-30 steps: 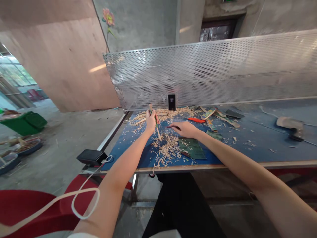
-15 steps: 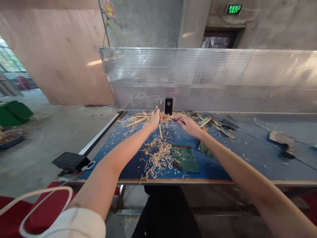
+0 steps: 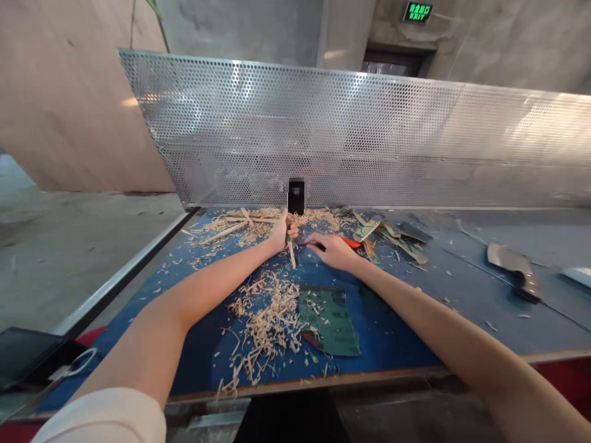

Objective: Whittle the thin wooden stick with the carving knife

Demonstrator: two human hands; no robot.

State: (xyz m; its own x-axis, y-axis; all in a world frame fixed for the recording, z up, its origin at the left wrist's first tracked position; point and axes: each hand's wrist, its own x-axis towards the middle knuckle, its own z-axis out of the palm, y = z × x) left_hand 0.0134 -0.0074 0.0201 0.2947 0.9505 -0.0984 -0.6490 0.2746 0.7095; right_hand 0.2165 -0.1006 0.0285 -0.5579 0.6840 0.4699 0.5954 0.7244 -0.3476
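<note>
My left hand (image 3: 279,234) is closed around a narrow pale wooden strip (image 3: 292,255) with some green along it, its lower end sticking out below the fingers. Just to the right, my right hand (image 3: 331,250) is closed on a small knife (image 3: 303,242); its thin dark blade points left, close to the strip. Most of the knife is hidden by the fingers. Curled wood shavings (image 3: 272,317) are heaped on the blue tabletop (image 3: 198,351) nearer to me. Beside them lies a green sheet (image 3: 330,320) with a curled corner.
A black phone-like device (image 3: 296,198) stands against the perforated metal screen (image 3: 323,135). Loose strips (image 3: 226,232) lie at the back left. Coloured scraps (image 3: 369,229) and an orange piece (image 3: 351,243) are right of my hand. A broad-bladed cleaver (image 3: 514,264) rests farther right.
The view has moved closer to the table and turned slightly. Both hands keep their hold; the right hand with the knife has come nearer to the left hand and the strip.
</note>
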